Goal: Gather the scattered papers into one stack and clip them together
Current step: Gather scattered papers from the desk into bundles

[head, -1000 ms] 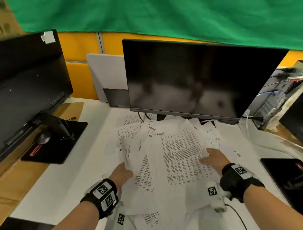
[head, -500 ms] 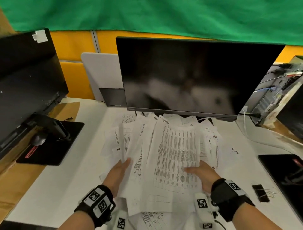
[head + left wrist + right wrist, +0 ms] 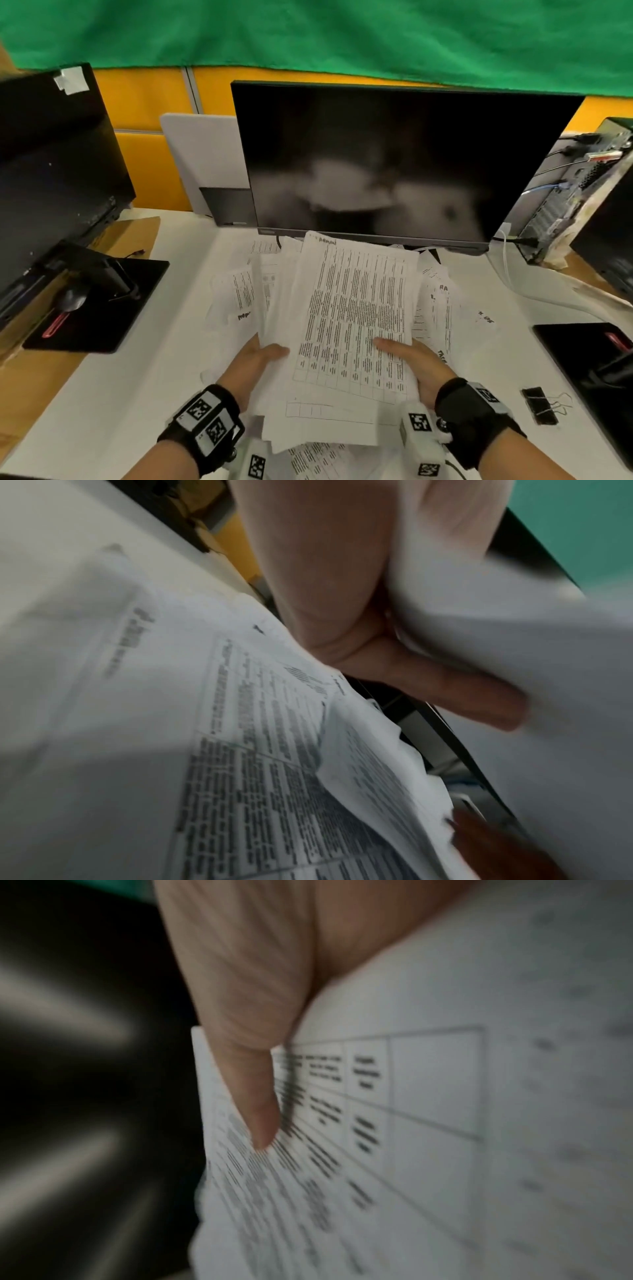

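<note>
A loose bundle of printed papers is lifted off the white desk in front of the middle monitor. My left hand grips its left edge, thumb on top. At the right edge my right hand holds the bundle, its thumb lying across the top sheet. The left wrist view shows my left hand with its fingers under the sheets and more papers lying below. Other sheets still lie on the desk. A black binder clip rests on the desk to the right.
A dark monitor stands close behind the papers. Another monitor with its stand and a mouse is at the left. A black stand base lies at the right, with a computer case and cables behind it.
Both hands have drawn the spread sheets together and raised them off the desk into one bundle. The binder clip on the right has come into view.
</note>
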`<state>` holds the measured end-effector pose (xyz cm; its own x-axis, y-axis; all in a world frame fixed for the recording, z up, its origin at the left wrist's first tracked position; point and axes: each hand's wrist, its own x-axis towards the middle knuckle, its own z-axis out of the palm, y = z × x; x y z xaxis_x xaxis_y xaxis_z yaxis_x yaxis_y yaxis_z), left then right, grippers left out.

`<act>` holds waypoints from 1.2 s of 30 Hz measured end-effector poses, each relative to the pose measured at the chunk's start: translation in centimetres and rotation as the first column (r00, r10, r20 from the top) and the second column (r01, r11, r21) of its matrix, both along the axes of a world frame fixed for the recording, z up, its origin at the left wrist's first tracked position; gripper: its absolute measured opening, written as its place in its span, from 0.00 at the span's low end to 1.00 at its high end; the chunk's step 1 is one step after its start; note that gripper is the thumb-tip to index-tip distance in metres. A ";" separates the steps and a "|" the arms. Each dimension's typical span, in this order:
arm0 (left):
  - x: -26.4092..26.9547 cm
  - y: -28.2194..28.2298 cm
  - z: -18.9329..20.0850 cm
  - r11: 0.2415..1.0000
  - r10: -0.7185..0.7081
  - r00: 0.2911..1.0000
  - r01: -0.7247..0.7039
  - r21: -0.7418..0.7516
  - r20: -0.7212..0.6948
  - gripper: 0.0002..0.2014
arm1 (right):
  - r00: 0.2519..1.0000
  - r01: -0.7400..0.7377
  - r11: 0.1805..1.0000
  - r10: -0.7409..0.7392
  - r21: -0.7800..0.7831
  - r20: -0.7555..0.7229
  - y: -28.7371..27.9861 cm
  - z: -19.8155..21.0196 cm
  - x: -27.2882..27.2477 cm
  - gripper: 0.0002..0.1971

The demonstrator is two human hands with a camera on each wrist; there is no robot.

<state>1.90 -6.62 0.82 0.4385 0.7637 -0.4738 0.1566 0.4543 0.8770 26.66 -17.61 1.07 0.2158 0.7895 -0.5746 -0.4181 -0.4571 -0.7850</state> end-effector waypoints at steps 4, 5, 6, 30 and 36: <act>1.8 0.0 0.1 0.991 -0.121 0.992 0.122 0.059 -0.025 0.19 | 0.993 -0.011 1.000 0.013 -0.018 0.116 0.1 0.8 0.7 0.18; 2.2 0.3 0.1 0.989 -0.122 0.992 0.125 0.084 -0.035 0.14 | 0.984 0.017 1.000 -0.014 -0.014 0.176 0.0 0.9 1.3 0.20; 2.4 0.7 0.1 0.987 -0.107 0.992 0.114 0.117 -0.066 0.10 | 0.973 0.058 0.998 -0.056 -0.004 0.223 -0.2 1.1 2.1 0.21; 2.8 1.2 -3.4 0.415 -0.083 0.293 0.879 0.234 -0.953 0.27 | 0.685 0.462 0.858 -0.507 0.227 0.523 -4.8 6.3 8.2 0.24; 1.9 3.4 -3.2 0.643 -0.002 0.442 0.688 0.338 -0.897 0.34 | 0.694 0.459 0.865 -0.491 0.202 0.526 -4.3 6.1 7.7 0.24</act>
